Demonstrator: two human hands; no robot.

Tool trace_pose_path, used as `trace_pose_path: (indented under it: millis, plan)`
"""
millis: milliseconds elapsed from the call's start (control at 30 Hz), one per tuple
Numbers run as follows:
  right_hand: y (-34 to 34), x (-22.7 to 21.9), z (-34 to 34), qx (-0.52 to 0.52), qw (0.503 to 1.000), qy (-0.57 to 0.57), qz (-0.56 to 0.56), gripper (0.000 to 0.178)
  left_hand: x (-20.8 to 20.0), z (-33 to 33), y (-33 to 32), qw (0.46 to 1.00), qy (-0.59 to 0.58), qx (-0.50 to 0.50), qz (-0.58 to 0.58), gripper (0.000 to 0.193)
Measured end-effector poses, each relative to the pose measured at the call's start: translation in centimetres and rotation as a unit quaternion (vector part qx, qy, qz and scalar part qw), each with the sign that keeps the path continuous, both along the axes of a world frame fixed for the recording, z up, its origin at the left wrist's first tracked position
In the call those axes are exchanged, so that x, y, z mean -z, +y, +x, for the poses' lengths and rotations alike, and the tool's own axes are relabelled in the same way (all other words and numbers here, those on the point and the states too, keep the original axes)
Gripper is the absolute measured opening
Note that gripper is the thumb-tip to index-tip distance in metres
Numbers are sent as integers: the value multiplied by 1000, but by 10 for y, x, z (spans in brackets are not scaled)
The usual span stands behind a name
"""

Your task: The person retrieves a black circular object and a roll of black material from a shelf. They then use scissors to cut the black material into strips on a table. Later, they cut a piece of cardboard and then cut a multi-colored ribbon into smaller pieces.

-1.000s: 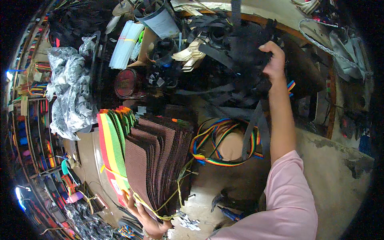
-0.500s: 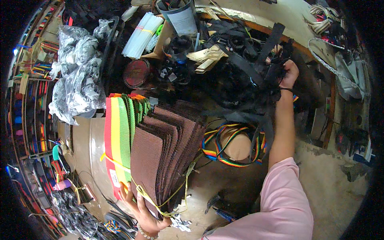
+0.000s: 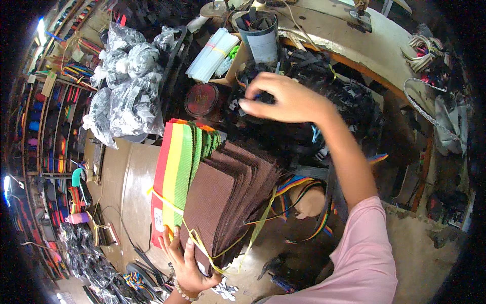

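Observation:
My left hand (image 3: 190, 266) grips the lower end of a tied bundle: a thick stack of brown woven webbing pieces (image 3: 210, 195) beside red, yellow and green striped webbing pieces (image 3: 176, 167). Yellow ties (image 3: 200, 245) run around and hang off the bundle, which leans upright. My right hand (image 3: 276, 99) is raised over the dark pile of black straps (image 3: 344, 101), with thumb and curled forefinger apart and nothing visible between them. Near its fingertips is a round dark red tin lid (image 3: 201, 100). Rainbow straps (image 3: 296, 182) lie around a tan roll (image 3: 310, 202) right of the bundle.
Clear plastic bags (image 3: 134, 101) of dark items sit at the back left. White sticks (image 3: 210, 55) lie in a carton near a grey bucket (image 3: 259, 43). Shelves of coloured goods (image 3: 45, 131) line the left side. A braided cord (image 3: 425, 109) hangs at the right.
My right hand has let go of the black straps and swung left toward the tin lid. My left hand keeps its grip on the bundle. The whole view has shifted slightly.

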State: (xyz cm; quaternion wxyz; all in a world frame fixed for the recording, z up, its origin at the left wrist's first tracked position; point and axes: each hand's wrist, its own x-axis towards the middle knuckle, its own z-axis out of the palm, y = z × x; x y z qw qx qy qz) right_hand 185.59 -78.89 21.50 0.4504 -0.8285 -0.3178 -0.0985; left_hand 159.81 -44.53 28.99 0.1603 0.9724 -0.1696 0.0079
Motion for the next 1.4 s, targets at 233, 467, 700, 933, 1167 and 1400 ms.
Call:
trace_pose_path:
  millis: [233, 467, 700, 933, 1167, 1400]
  plan:
    - [81, 111, 20, 96, 922, -45, -372, 68, -3, 0, 1, 999, 3, 19, 43, 95]
    - [73, 101, 22, 31, 943, -99, -317, 75, -6, 2, -11, 999, -30, 8, 25, 93]
    - [79, 95, 15, -46, 928, -111, -352, 46, -3, -4, -6, 999, -35, 3, 17, 93]
    - [83, 91, 5, -127, 945, -63, -296, 44, -3, -17, -2, 999, -38, 11, 30, 92]
    - [85, 104, 8, -155, 929, -48, -333, 51, -14, -23, -12, 999, -16, -8, 49, 87]
    - [82, 109, 8, -154, 940, -57, -300, 59, -40, -18, -27, 990, 98, -53, 86, 84]
